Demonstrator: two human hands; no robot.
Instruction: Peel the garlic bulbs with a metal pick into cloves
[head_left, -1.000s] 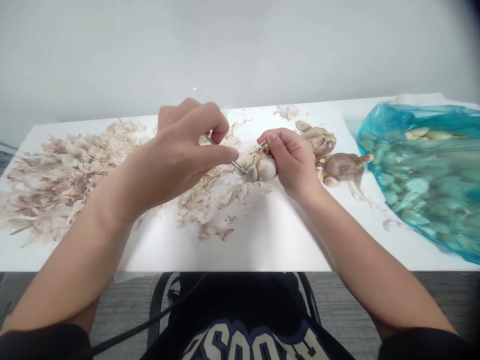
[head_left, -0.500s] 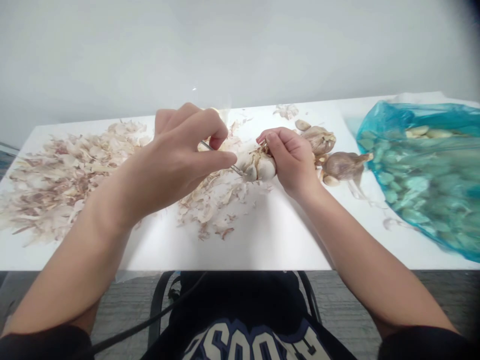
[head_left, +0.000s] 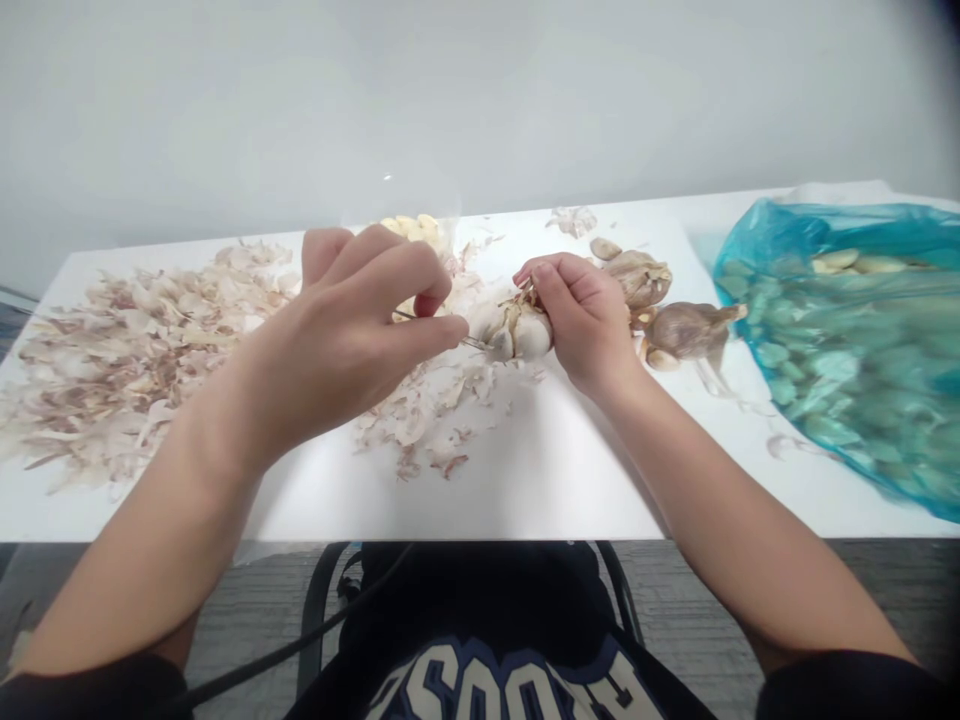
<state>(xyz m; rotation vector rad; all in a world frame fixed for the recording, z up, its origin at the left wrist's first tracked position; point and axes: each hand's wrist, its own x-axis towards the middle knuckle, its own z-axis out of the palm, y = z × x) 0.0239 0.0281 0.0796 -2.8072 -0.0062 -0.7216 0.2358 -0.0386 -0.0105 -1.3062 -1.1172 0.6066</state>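
Observation:
My left hand (head_left: 345, 315) is closed, thumb and forefinger pinching a thin metal tool (head_left: 475, 343) with a narrow shaft. The tool's tip meets the left side of a garlic bulb (head_left: 531, 337); its exact end is too small to make out. My right hand (head_left: 589, 318) grips that bulb by its dry stem side, above the white table. Whitish cloves show through the partly stripped skin. Just right of my right hand lie more unpeeled garlic bulbs (head_left: 686, 330) and a loose clove (head_left: 604, 249).
A big heap of garlic skins (head_left: 142, 350) covers the table's left part, with a smaller scatter of skins (head_left: 420, 415) in the middle. Peeled cloves (head_left: 409, 228) sit in a clear container behind my left hand. A blue plastic bag (head_left: 862, 380) of cloves fills the right end.
My left hand has shifted slightly left and the tool now lies flatter against the bulb. More of the peeled cloves behind it shows. My right hand and the bulb have hardly moved.

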